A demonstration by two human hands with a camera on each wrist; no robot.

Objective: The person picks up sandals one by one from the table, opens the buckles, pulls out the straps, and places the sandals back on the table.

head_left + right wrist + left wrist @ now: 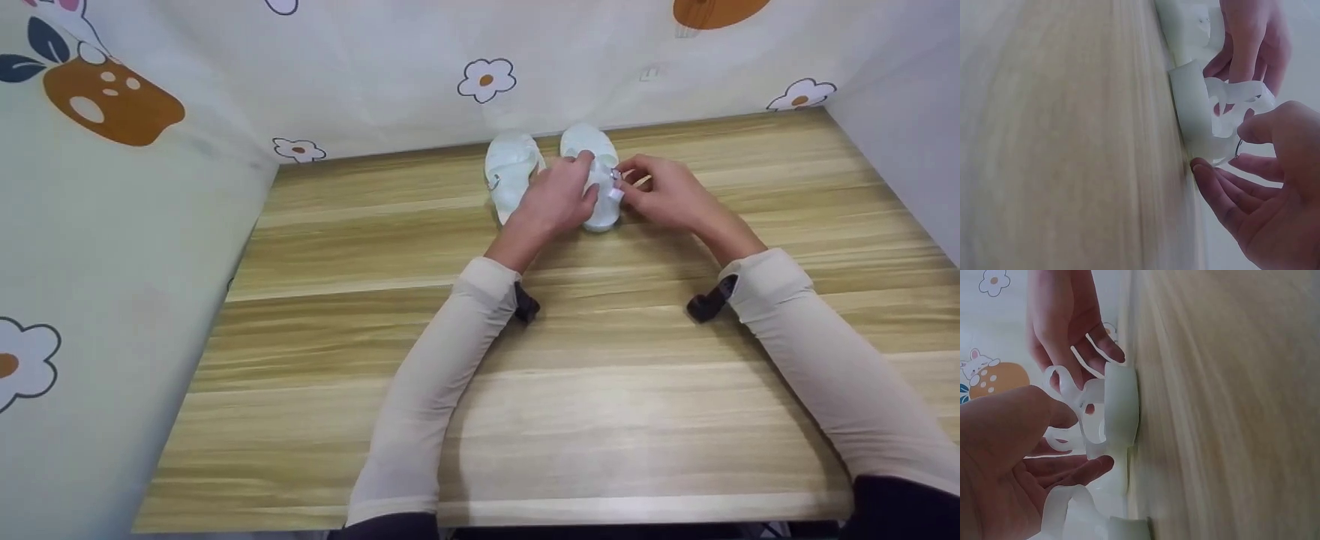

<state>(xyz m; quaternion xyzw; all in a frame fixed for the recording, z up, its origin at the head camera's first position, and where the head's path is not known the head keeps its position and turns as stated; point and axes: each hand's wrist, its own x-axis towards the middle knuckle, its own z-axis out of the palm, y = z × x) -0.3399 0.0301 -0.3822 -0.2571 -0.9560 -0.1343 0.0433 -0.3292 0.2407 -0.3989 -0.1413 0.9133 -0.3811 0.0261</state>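
Two white sandals stand side by side at the back of the wooden table point(570, 390). My hands meet over the right sandal point(589, 146), whose sole point(1120, 405) lies flat on the wood. My left hand point(579, 193) pinches its white strap point(1082, 400) between thumb and fingers. From the other side my right hand point(628, 187) pinches the strap's end point(1241, 93) beside a small metal buckle ring point(1238, 149). The left sandal point(508, 174) sits untouched, just left of my left hand.
Walls covered in cloth with flower prints point(486, 79) close in the table at the back and left; a plain wall point(907, 127) stands at the right. Bare wood stretches from the sandals to the front edge point(525, 517).
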